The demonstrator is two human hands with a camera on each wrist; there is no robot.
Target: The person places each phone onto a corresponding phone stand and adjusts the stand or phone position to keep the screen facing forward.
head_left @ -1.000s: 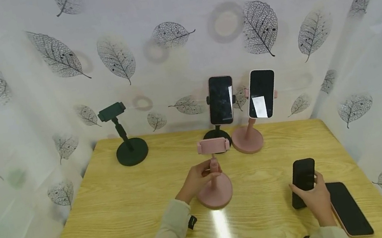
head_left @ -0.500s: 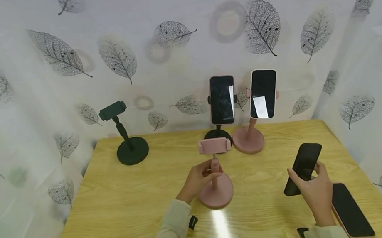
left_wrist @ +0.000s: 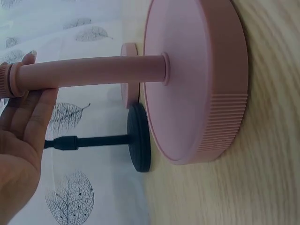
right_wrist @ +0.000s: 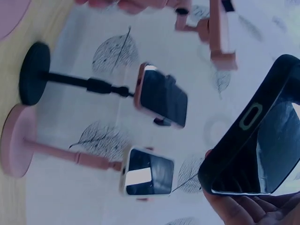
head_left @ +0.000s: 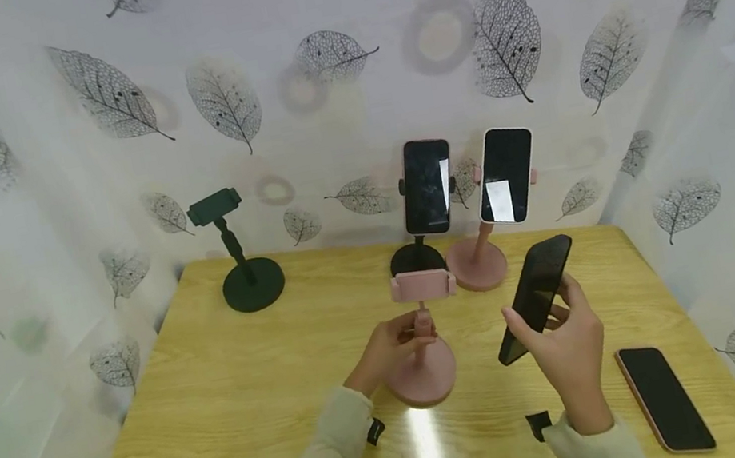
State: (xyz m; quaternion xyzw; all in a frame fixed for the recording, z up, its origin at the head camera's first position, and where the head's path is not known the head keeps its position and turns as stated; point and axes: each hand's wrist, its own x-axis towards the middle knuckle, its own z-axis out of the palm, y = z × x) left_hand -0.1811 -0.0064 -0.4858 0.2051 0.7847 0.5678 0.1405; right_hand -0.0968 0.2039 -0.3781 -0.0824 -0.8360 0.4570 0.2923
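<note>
My left hand (head_left: 388,353) grips the upright post of a pink phone stand (head_left: 423,373), whose round base sits on the table. In the left wrist view the fingers (left_wrist: 35,115) curl about the top of that post. The stand's pink clamp (head_left: 423,284) holds nothing. To its right, my right hand (head_left: 569,341) grips a black phone (head_left: 536,298) by its edges, tilted and raised above the table. The same phone (right_wrist: 262,136) looms large in the right wrist view, its dark screen partly visible.
Behind stand a black stand with a phone (head_left: 428,186) and a pink stand with a white-edged phone (head_left: 507,177). A dark green stand (head_left: 253,284) is at the back left. Another phone (head_left: 666,398) lies at the right of the wooden table (head_left: 223,415). A leaf-print curtain (head_left: 349,118) surrounds it.
My right hand has lifted the black phone off the table and carried it left toward the pink stand, tilting it. The left hand keeps its grip on the stand, nearly still.
</note>
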